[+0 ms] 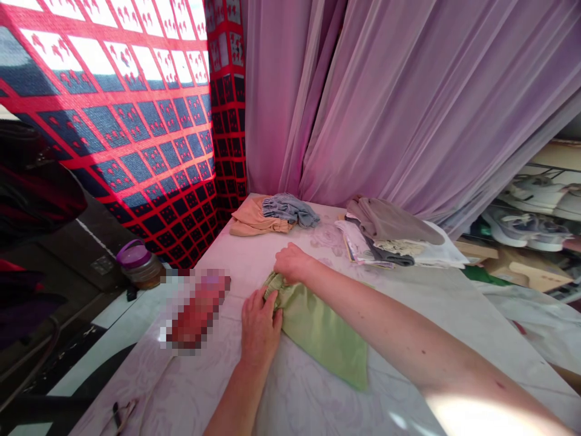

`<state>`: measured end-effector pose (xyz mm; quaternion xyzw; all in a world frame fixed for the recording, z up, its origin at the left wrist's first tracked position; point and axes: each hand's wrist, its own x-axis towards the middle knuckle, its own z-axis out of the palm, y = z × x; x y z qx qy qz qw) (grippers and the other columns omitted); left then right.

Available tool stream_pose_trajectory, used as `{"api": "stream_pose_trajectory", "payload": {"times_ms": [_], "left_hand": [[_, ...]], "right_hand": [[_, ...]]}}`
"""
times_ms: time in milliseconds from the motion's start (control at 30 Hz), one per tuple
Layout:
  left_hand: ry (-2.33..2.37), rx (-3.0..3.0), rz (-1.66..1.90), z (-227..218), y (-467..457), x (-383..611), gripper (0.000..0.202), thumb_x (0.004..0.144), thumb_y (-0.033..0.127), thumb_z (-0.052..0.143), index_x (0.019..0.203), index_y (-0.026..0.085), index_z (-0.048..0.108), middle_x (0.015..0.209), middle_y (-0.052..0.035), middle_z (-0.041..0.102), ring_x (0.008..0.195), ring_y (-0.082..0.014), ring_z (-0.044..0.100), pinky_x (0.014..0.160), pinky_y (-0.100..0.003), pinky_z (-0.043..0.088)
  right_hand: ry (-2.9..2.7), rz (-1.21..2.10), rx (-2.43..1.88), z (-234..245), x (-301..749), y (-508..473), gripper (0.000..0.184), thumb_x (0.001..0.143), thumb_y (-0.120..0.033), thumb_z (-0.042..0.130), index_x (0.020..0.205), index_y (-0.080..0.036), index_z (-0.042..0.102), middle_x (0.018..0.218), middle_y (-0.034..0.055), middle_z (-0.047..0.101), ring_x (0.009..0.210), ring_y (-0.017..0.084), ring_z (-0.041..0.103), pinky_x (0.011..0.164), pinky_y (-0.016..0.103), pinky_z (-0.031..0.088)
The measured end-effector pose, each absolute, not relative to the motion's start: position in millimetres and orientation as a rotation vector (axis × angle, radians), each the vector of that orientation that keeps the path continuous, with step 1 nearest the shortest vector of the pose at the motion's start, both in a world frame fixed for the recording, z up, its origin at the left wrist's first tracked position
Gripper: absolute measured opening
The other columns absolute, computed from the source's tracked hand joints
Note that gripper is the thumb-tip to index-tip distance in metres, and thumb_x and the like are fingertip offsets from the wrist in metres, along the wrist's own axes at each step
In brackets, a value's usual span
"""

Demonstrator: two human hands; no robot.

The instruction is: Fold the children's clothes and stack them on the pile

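A light green garment (pixel 324 336) with a gathered, elastic-looking waistband lies on the white table cover (pixel 218 387), its wider end toward the lower right. I cannot make out whether it is shorts or a skirt. My left hand (pixel 261 327) is closed on the waistband's near corner, thumb and fingers at the gathers. At the far end of the same waistband, my right hand (pixel 290 263) is curled into a closed grip on the cloth. My right forearm passes over the garment and hides part of it.
Beyond my hands lie folded orange cloth (pixel 256 217) and blue denim (pixel 293 209). A pile of grey and white clothes (pixel 390 221) sits at the back right. On the left are a blurred red object (pixel 200 312), a cable and a purple-lidded jar (pixel 143 266). Purple curtains hang behind.
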<state>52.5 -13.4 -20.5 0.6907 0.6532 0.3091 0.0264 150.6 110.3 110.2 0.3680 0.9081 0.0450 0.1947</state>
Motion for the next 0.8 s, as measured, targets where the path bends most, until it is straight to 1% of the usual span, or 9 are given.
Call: {"api": "stream_pose_trajectory", "payload": {"times_ms": [100,167,233,300,367,433,567,633,800], "left_hand": [[2.041,2.132,0.949,-19,-14,53,0.039,0.081,0.021,0.058,0.120,0.020,0.060,0.123,-0.0117,0.057,0.115,-0.0275,0.050,0.102,-0.048,0.041],[2.063,2.133,0.932,-19,-15,53,0.040,0.081,0.022,0.058,0.121,0.018,0.059,0.121,-0.0126,0.057,0.113,-0.0278,0.051,0.101,-0.049,0.041],[2.077,2.133,0.929,-19,-15,53,0.039,0.082,0.022,0.057,0.121,0.018,0.058,0.119,-0.0124,0.057,0.112,-0.0276,0.051,0.101,-0.049,0.042],[2.084,2.129,0.940,-19,-14,53,0.038,0.082,0.023,0.056,0.121,0.019,0.057,0.118,-0.0117,0.058,0.111,-0.0271,0.051,0.100,-0.049,0.042],[2.089,2.122,0.952,-19,-14,54,0.038,0.082,0.023,0.056,0.120,0.018,0.056,0.118,-0.0117,0.058,0.112,-0.0270,0.052,0.101,-0.048,0.042],[2.095,2.116,0.961,-21,-14,54,0.039,0.082,0.023,0.056,0.121,0.017,0.056,0.121,-0.0127,0.058,0.113,-0.0276,0.052,0.102,-0.048,0.042],[2.097,2.137,0.933,-27,-13,51,0.042,0.083,0.025,0.055,0.124,0.016,0.054,0.138,-0.0163,0.050,0.121,-0.0295,0.050,0.104,-0.049,0.040],[2.059,2.177,0.890,-31,-13,47,0.043,0.085,0.026,0.052,0.127,0.017,0.052,0.143,-0.0158,0.047,0.125,-0.0292,0.048,0.106,-0.050,0.038],[2.032,2.195,0.796,-32,-11,44,0.045,0.086,0.026,0.049,0.130,0.017,0.051,0.143,-0.0141,0.049,0.129,-0.0279,0.046,0.109,-0.050,0.035]], "right_hand": [[2.590,-0.041,1.068,102,154,126,0.017,0.069,-0.038,0.075,0.083,-0.027,0.075,0.092,0.0058,0.074,0.095,0.024,0.064,0.087,0.034,0.042],[2.621,-0.234,1.120,90,159,137,0.020,0.070,-0.040,0.074,0.087,-0.028,0.074,0.090,0.0032,0.073,0.092,0.022,0.065,0.077,0.029,0.043],[2.684,-0.453,1.248,74,164,144,0.031,0.067,-0.038,0.077,0.096,-0.029,0.072,0.092,0.0006,0.073,0.089,0.020,0.065,0.073,0.025,0.043],[2.728,-0.623,1.426,55,168,145,0.044,0.069,-0.037,0.077,0.110,-0.029,0.066,0.098,-0.0006,0.071,0.088,0.018,0.065,0.073,0.024,0.044],[2.754,-0.694,1.605,38,170,139,0.050,0.076,-0.037,0.071,0.123,-0.027,0.058,0.107,0.0013,0.069,0.092,0.016,0.064,0.077,0.024,0.045],[2.798,-0.667,1.728,27,170,129,0.049,0.083,-0.036,0.065,0.129,-0.024,0.053,0.112,0.0046,0.068,0.098,0.017,0.063,0.085,0.027,0.045],[2.975,-0.420,1.892,19,171,101,0.036,0.091,-0.026,0.051,0.126,-0.021,0.057,0.120,0.0085,0.065,0.111,0.019,0.058,0.098,0.034,0.040],[3.076,-0.315,1.835,17,175,86,0.037,0.094,-0.022,0.042,0.128,-0.022,0.057,0.128,0.0081,0.062,0.120,0.019,0.053,0.104,0.036,0.036],[2.935,-0.348,1.698,9,183,66,0.048,0.097,-0.035,0.037,0.143,-0.020,0.043,0.151,0.0070,0.040,0.139,0.022,0.034,0.114,0.045,0.024]]}}
